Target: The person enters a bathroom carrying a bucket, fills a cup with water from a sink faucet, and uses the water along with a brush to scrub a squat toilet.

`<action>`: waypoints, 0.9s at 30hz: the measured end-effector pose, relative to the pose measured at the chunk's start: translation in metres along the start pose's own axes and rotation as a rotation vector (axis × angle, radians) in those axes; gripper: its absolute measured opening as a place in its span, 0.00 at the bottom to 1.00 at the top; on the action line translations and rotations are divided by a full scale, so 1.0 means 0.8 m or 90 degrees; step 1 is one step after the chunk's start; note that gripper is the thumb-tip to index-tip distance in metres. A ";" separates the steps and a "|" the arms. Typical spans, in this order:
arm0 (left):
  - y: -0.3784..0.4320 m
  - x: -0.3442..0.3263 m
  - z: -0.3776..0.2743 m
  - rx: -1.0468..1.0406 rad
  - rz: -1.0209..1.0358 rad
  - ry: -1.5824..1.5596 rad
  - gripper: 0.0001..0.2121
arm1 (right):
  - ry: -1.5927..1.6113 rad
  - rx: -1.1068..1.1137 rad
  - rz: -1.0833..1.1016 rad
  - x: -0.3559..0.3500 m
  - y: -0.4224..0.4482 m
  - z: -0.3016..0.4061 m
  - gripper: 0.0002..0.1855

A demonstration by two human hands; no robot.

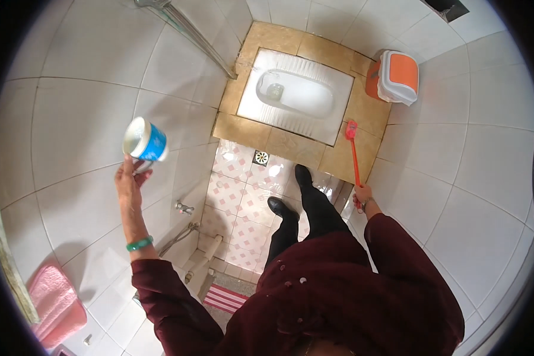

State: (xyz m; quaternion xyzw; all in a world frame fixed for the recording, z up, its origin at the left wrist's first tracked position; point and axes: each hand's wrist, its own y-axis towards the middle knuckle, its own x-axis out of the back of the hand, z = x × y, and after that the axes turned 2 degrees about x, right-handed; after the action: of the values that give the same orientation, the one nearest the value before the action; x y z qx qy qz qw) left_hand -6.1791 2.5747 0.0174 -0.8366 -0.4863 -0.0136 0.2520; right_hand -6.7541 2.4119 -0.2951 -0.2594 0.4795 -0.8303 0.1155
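Observation:
My left hand (pixel 131 178) grips the handle of a white and blue plastic cup (pixel 153 143), raised at the left in front of the tiled wall. What the cup holds, I cannot tell. At the right, my right hand (pixel 362 196) is closed around the long red handle of a toilet brush (pixel 355 155). Its pink-red head (pixel 351 130) is over the tan tile surround, just beside the near right corner of the white squat toilet (pixel 296 95). The ceramic looks wet.
An orange and white lidded bin (pixel 403 69) stands beyond the toilet at the right. A floor drain (pixel 261 158) lies below the tan step (pixel 289 144). Metal pipes (pixel 200 42) run at the upper left, a tap (pixel 184 208) juts from the left wall, and a pink towel (pixel 55 302) hangs lower left.

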 end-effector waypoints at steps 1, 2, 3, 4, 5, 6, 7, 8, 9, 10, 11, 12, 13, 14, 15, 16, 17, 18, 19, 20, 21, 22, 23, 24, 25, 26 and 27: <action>-0.006 0.001 0.016 0.005 -0.003 -0.003 0.22 | 0.003 -0.019 0.017 -0.004 -0.008 0.012 0.13; -0.010 0.004 0.033 0.028 0.007 0.001 0.22 | -0.012 -0.002 -0.011 -0.010 -0.018 0.022 0.12; -0.014 0.005 0.048 0.048 0.020 0.004 0.22 | -0.019 0.005 -0.007 -0.009 -0.012 0.018 0.12; -0.017 0.003 0.060 0.075 0.011 0.024 0.22 | -0.023 0.011 -0.002 -0.012 -0.005 0.013 0.11; -0.019 -0.002 0.070 0.101 0.003 0.044 0.21 | -0.026 0.017 0.002 -0.012 0.002 0.008 0.11; -0.019 -0.007 0.078 0.141 0.024 0.041 0.20 | -0.008 -0.009 -0.014 -0.019 -0.022 0.031 0.10; -0.020 -0.015 0.082 0.151 0.041 0.046 0.17 | -0.001 -0.001 0.002 -0.020 -0.017 0.025 0.09; -0.015 -0.024 0.086 0.160 0.051 0.061 0.17 | 0.008 0.006 0.019 -0.022 -0.010 0.016 0.08; -0.008 -0.035 0.085 0.167 0.061 0.077 0.16 | 0.018 0.014 0.034 -0.023 -0.012 0.017 0.07; 0.000 -0.047 0.081 0.156 0.094 0.078 0.16 | 0.022 0.017 0.025 -0.024 -0.015 0.017 0.07; 0.012 -0.062 0.075 0.145 0.129 0.080 0.15 | 0.027 0.020 0.015 -0.027 -0.019 0.019 0.08; 0.029 -0.084 0.067 0.171 0.108 0.154 0.15 | 0.029 0.022 0.004 -0.026 -0.022 0.021 0.08; 0.044 -0.111 0.052 0.124 0.123 0.198 0.14 | 0.026 0.026 -0.006 -0.022 -0.019 0.015 0.08; 0.057 -0.142 0.036 0.076 0.139 0.241 0.14 | 0.024 0.029 -0.016 -0.020 -0.013 0.005 0.08; 0.071 -0.171 0.016 0.022 0.141 0.288 0.15 | 0.022 0.035 -0.016 -0.021 -0.008 0.001 0.07; 0.087 -0.197 0.000 -0.028 0.139 0.333 0.15 | 0.067 -0.013 -0.013 -0.024 -0.021 0.015 0.07; 0.093 -0.240 -0.028 -0.092 0.162 0.393 0.16 | 0.068 -0.018 -0.021 -0.020 -0.025 0.017 0.08; 0.105 -0.274 -0.050 -0.142 0.149 0.450 0.16 | 0.068 -0.020 -0.022 -0.019 -0.028 0.017 0.08; 0.101 -0.314 -0.077 -0.212 0.155 0.444 0.16 | 0.068 -0.025 -0.028 -0.015 -0.032 0.016 0.09; 0.094 -0.356 -0.099 -0.279 0.166 0.433 0.16 | 0.069 -0.013 -0.018 -0.008 -0.038 0.015 0.10; 0.092 -0.388 -0.121 -0.342 0.159 0.505 0.16 | 0.084 -0.028 -0.015 -0.004 -0.040 0.013 0.10; 0.090 -0.416 -0.136 -0.405 0.151 0.576 0.16 | 0.099 -0.043 -0.012 -0.001 -0.041 0.009 0.10; 0.087 -0.441 -0.142 -0.409 0.150 0.587 0.16 | 0.116 -0.059 -0.009 0.001 -0.042 0.006 0.10; 0.081 -0.459 -0.143 -0.403 0.167 0.573 0.16 | 0.159 -0.074 0.000 0.004 -0.053 0.011 0.10; 0.076 -0.471 -0.142 -0.395 0.183 0.559 0.16 | 0.151 -0.086 -0.003 0.006 -0.053 0.005 0.09; 0.072 -0.476 -0.136 -0.369 0.216 0.506 0.16 | 0.142 -0.097 -0.005 0.006 -0.051 -0.002 0.09; 0.070 -0.481 -0.124 -0.343 0.251 0.454 0.17 | 0.135 -0.110 -0.010 0.007 -0.052 -0.008 0.09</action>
State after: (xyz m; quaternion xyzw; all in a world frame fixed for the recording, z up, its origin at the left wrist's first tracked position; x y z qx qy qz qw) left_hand -6.3143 2.1988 -0.0222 -0.8916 -0.1809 -0.3764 0.1753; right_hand -6.7600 2.4358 -0.2605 -0.1827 0.5566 -0.8097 0.0347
